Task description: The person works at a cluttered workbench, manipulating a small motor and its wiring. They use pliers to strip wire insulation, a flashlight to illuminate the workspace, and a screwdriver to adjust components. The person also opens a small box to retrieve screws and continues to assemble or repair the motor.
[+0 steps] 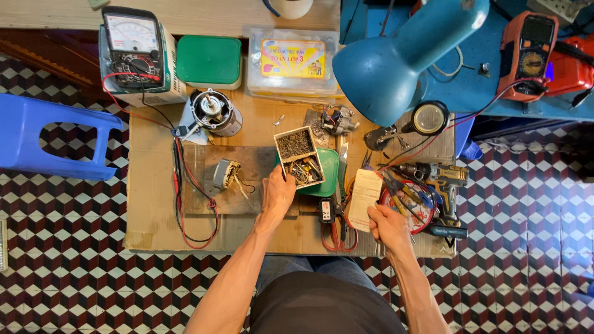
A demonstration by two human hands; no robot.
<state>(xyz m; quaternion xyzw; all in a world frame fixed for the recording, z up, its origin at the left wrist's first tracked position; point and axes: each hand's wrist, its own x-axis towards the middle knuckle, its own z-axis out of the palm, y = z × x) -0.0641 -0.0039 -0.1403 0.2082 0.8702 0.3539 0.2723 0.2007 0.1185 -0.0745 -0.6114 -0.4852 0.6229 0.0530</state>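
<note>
Right hand (388,224) grips paper (364,199); left (278,193) probably pinching box (301,157).

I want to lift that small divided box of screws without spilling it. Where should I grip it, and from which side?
Probably by the two long outer walls of the divided box, coming from the near end where the left hand already touches it. It lies open-topped on the green lid, so the grip should stay level and low on the walls.

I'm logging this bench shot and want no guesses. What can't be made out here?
- Left hand: fingertips dip into the divided parts box; any grasp is hidden.
- Box contents: too small to identify.
- Right hand holds a paper slip; its writing is blurred.
- Blue lamp: top cut off, covers the bench beneath.
</note>
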